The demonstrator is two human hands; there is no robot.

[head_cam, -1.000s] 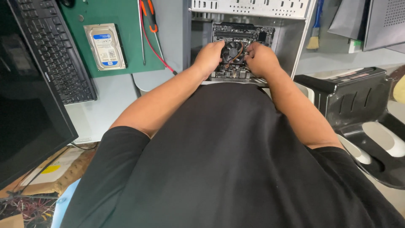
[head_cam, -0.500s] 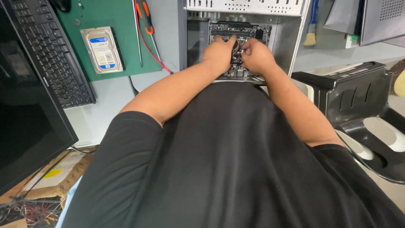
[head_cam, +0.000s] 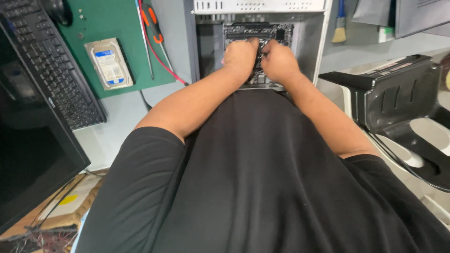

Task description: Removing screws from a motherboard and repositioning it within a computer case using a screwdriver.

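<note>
An open grey computer case (head_cam: 322, 44) lies on the desk straight ahead, with a dark motherboard (head_cam: 243, 31) inside. My left hand (head_cam: 240, 57) and my right hand (head_cam: 280, 62) are both inside the case, knuckles almost touching over the board's middle. Their fingers are curled tight around thin wires at the same spot. The fingertips and the wire ends are hidden under the hands. My black shirt fills the lower half of the view.
A green mat (head_cam: 112, 18) at the left holds a bare hard drive (head_cam: 108, 63), an orange-handled screwdriver (head_cam: 152, 23) and a red cable (head_cam: 164, 65). A black keyboard (head_cam: 51, 70) and monitor (head_cam: 28, 164) lie further left. A black machine (head_cam: 398, 93) stands at the right, a brush (head_cam: 341, 23) behind it.
Both hands have closed in toward each other over the motherboard and now cover the thin wires that showed between them. The view has shifted slightly down.
</note>
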